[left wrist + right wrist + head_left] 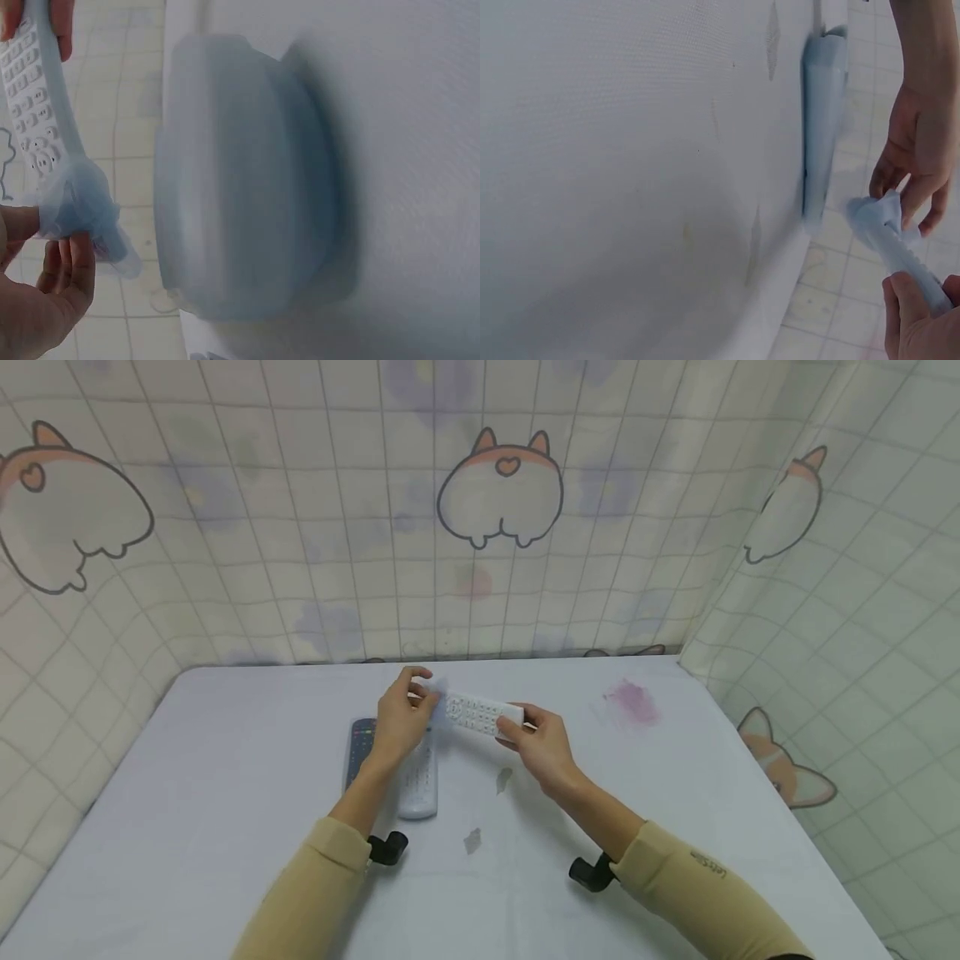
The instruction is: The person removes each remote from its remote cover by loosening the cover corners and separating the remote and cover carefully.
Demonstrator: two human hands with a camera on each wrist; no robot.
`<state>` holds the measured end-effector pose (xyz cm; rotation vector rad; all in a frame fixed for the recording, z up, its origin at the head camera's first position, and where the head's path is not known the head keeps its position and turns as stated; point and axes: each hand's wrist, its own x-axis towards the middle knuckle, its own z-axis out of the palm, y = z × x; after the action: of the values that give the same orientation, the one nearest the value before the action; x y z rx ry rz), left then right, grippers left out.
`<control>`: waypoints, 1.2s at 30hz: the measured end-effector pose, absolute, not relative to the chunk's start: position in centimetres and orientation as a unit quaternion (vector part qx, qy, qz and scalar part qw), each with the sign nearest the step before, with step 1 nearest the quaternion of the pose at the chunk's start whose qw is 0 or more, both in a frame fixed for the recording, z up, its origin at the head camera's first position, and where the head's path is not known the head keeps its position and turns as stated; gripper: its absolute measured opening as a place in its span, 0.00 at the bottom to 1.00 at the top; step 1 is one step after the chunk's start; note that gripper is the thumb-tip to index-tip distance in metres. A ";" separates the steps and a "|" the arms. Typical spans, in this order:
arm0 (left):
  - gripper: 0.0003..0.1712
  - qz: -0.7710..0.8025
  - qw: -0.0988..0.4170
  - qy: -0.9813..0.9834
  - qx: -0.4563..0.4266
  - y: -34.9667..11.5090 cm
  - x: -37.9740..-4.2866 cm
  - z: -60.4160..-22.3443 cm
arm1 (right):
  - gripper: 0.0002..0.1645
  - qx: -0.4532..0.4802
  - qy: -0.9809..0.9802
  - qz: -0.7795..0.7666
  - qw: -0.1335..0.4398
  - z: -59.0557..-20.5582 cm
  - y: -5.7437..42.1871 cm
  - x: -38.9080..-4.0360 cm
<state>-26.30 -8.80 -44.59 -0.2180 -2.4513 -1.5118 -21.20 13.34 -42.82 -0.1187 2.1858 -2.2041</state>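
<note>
Left hand (402, 717) had a thin bluish wrap (81, 196) pinched between thumb and fingers, bunched up at one end of a white remote (478, 714). Right hand (545, 749) was gripping the other end, thumb on the button side and fingers behind, so both were pretty busy. That remote was up off the table (247, 760), a bit tilted, basically strung between the two hands. A dark remote (360, 743) and a pale remote (420, 785) lay side by side on the table, partly blocked by the left arm (371, 785).

Best guess on the step: fitting or stripping that wrap at the end. Honestly couldn't tell whether it was going on or coming off, it just looked crumpled there. Either way, I'd say the next move called for a firm right hand and a gentle left-hand slide along the remote's length, because stuff that thin could probably snag or tear.
</note>
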 end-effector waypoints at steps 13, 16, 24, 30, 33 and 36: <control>0.19 -0.493 0.122 -0.858 -0.075 -8.1 -25.8 -44.9 | 0.20 -0.035 0.715 -0.698 0.007 -42.7 12.9 -21.3; 0.19 -0.503 0.130 -0.852 -0.058 -8.0 -25.8 -44.9 | 0.20 -0.034 0.714 -0.699 0.010 -42.7 12.8 -21.4; 0.28 -0.563 0.137 -0.814 0.034 -8.0 -25.9 -44.7 | 0.21 -0.035 0.708 -0.705 0.011 -42.3 12.7 -21.5; 0.22 -0.565 0.122 -0.811 0.092 -8.1 -25.9 -44.5 | 0.20 -0.044 0.710 -0.703 0.012 -42.3 12.7 -21.5; 0.21 -0.559 0.114 -0.815 0.097 -8.1 -26.0 -44.5 | 0.20 -0.046 0.714 -0.699 0.008 -42.3 12.7 -21.5; 0.20 -0.555 0.108 -0.820 0.091 -8.1 -26.1 -44.4 | 0.20 -0.046 0.716 -0.697 0.005 -42.4 12.7 -21.5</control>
<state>-26.10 -8.07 -44.42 0.2666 -2.4127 -1.6334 -21.51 12.71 -42.39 -0.1427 2.2419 -2.1807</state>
